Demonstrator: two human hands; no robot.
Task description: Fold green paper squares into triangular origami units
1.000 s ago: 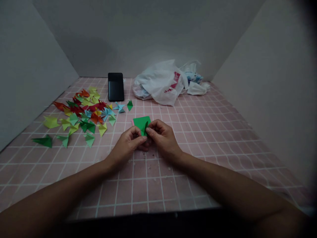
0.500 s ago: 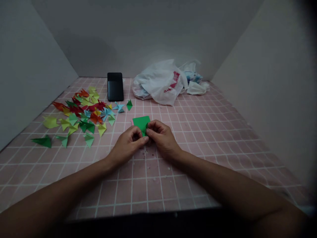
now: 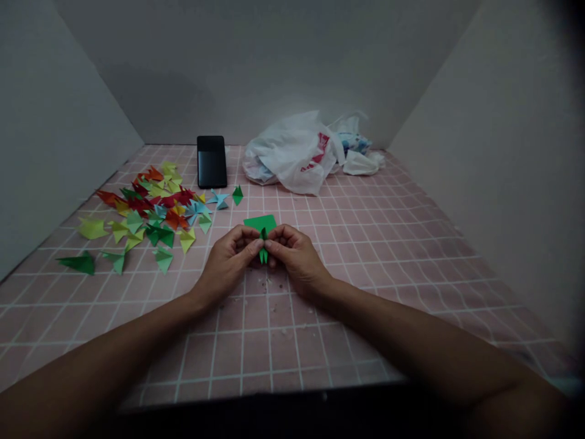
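Both of my hands meet at the middle of the pink tiled surface. Between their fingertips stands a small folded green paper piece (image 3: 263,249), pinched from the left by my left hand (image 3: 231,259) and from the right by my right hand (image 3: 295,256). Its two pointed ends hang down between my thumbs. Just behind my fingers lies a flat stack of green paper squares (image 3: 260,222), partly hidden by them.
Several folded paper triangles in red, yellow, green and blue (image 3: 150,210) are scattered at the left. A black phone (image 3: 211,161) lies at the back, with a white plastic bag (image 3: 295,152) to its right. Grey walls enclose three sides.
The green piece has gone from lying low against the stack to standing upright, narrower, between my fingertips. My hands have drawn a little closer together.
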